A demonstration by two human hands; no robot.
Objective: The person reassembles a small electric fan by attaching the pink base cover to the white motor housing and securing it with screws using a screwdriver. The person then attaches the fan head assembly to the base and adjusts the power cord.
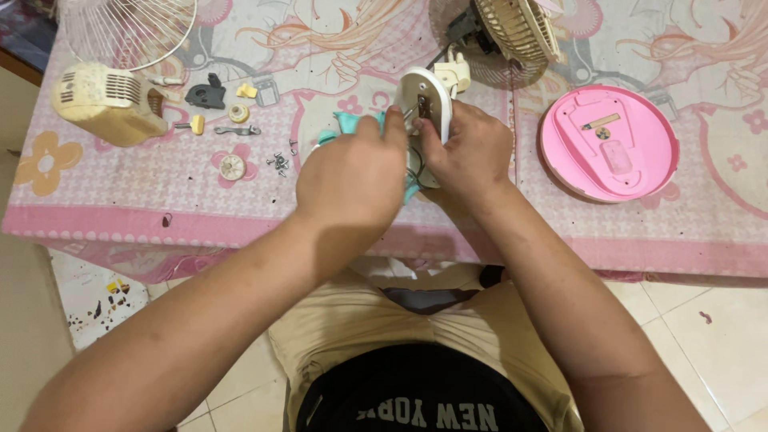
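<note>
Both hands close together on a white oval fan housing (pixel 424 112) at the table's near edge: the right hand (pixel 468 152) grips it upright, exposing its opening, while the left hand (pixel 352 180) pinches at the wiring. Small screws (pixel 279 162) and a pink base plate (pixel 610 142) lie set aside on the pink cloth (pixel 120 200).

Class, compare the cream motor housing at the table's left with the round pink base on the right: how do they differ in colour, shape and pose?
The cream motor housing is yellowed cream; the round pink base is bright pink. The housing is bulky and boxy with slotted vents, while the base is a flat disc. The housing lies on its side; the base lies flat with its recessed side up. Both rest untouched on the pink patterned cloth, apart from the hands.
</note>
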